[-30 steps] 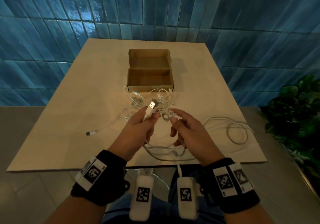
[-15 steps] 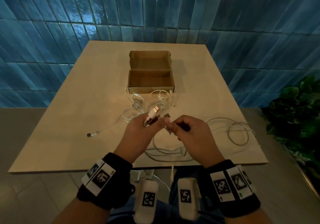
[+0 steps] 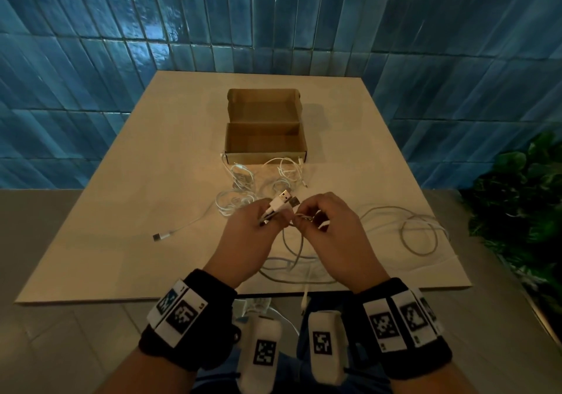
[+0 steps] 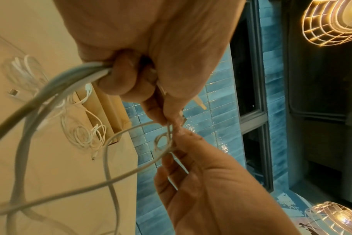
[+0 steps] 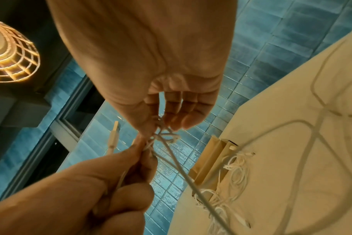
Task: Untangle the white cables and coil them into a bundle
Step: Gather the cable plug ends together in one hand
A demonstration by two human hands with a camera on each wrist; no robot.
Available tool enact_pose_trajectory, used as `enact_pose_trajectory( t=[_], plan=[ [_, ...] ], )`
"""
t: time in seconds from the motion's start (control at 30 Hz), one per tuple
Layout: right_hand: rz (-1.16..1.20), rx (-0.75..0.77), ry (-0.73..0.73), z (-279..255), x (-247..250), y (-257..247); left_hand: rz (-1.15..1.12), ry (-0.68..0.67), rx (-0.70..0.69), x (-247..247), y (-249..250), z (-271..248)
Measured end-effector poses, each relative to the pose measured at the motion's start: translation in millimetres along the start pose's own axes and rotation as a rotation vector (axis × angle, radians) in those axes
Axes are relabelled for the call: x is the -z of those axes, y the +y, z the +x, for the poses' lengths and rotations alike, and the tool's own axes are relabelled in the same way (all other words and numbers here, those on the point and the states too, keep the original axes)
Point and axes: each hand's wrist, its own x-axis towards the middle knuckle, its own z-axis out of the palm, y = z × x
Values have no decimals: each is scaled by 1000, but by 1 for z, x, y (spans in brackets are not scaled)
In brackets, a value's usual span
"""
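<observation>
My left hand [image 3: 269, 215] grips a thick white cable [image 4: 56, 85] in its fist, with two USB plugs [image 3: 285, 198] sticking out above the fingers. My right hand [image 3: 304, 221] sits right against it and pinches a small knot [image 5: 167, 136] in the thin cable between thumb and fingertips. The same knot [image 4: 163, 141] shows between both hands in the left wrist view. From the hands the cable hangs to loops [image 3: 292, 259] on the table's near edge. A pile of tangled thin white cables [image 3: 258, 180] lies in front of the box.
An open cardboard box [image 3: 264, 132] stands mid-table behind the tangle. Wide cable loops [image 3: 419, 235] lie at the right, and a loose cable end with a connector [image 3: 161, 237] lies at the left. One cable end [image 3: 304, 302] hangs over the near edge. A plant [image 3: 523, 199] stands at the right.
The two hands have closed together and lifted slightly away from me. My right hand has moved left to the plugs and now pinches the knot beside my left fingers.
</observation>
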Motion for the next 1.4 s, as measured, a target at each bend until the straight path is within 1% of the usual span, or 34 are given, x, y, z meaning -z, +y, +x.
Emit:
enact_pose_trajectory(
  t=[0.1, 0.17, 0.33, 0.5, 0.63, 0.7, 0.8, 0.87, 1.0, 1.17, 1.23, 1.3, 1.33, 1.4],
  plan=[
    [167, -51, 1, -4, 0, -1, -15, 53, 29, 1, -7, 3],
    [218, -69, -10, -6, 0, -2, -41, 63, 51, 1, -7, 4],
    [212, -95, -30, -2, 2, 0, -48, 30, 24, -3, 0, 2],
    [221, -82, -68, -4, 2, -1, -85, 27, 73, -2, -4, 2],
    [317, -136, -7, -5, 3, 0, -153, 71, 143, 1, -8, 5],
    [367, -161, -32, -6, 4, -1, -151, 83, 140, 1, -9, 6],
    [350, -179, -97, -7, 5, -1, -182, 137, 173, 3, -17, 7],
    [331, -204, -112, -8, 8, 2, -219, 187, 200, 7, -24, 9],
    [299, -229, -66, -11, 10, 8, -252, 229, 216, 12, -31, 12],
    [339, -250, 14, -9, 13, 8, -339, 273, 270, 14, -34, 13],
    [291, -237, 68, -8, 17, 12, -342, 277, 271, 16, -35, 14],
    [142, -193, 99, -6, 18, 19, -322, 251, 249, 15, -35, 15],
    [56, -181, 89, -5, 18, 21, -326, 237, 240, 14, -33, 16],
    [-110, -186, 11, -5, 19, 26, -357, 216, 233, 14, -28, 17]
  ],
)
